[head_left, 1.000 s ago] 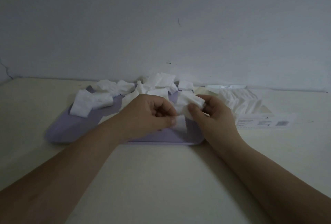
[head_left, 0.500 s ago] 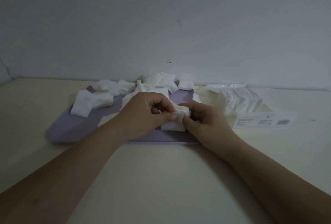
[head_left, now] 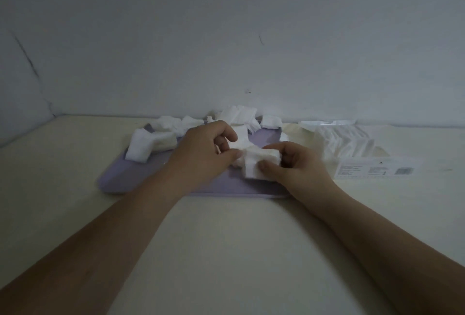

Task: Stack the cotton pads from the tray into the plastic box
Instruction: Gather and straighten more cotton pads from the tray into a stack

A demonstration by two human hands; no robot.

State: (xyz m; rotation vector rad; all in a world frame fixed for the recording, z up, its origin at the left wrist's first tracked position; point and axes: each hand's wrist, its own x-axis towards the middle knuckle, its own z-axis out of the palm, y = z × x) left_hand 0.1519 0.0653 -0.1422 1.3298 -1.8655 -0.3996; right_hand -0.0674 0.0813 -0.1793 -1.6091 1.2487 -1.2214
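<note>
A lilac tray [head_left: 130,176] lies on the cream table with several white cotton pads [head_left: 148,143] scattered over its far half. Over the tray's near right part, both hands hold a small bunch of cotton pads [head_left: 256,161]. My left hand [head_left: 201,156] pinches the bunch from the left with thumb and fingers. My right hand [head_left: 294,166] grips it from the right, thumb on the front. To the right stands the clear plastic box [head_left: 372,168] with a row of upright pads [head_left: 344,141] inside and a printed label on its near wall.
The table runs to a pale wall close behind the tray and box. A clear lid [head_left: 327,123] lies behind the box against the wall. Bare tabletop spreads in front of the tray and to its left.
The hands came together and lowered onto the tray. The single pad held by the right hand has joined a thicker bunch now held between both hands.
</note>
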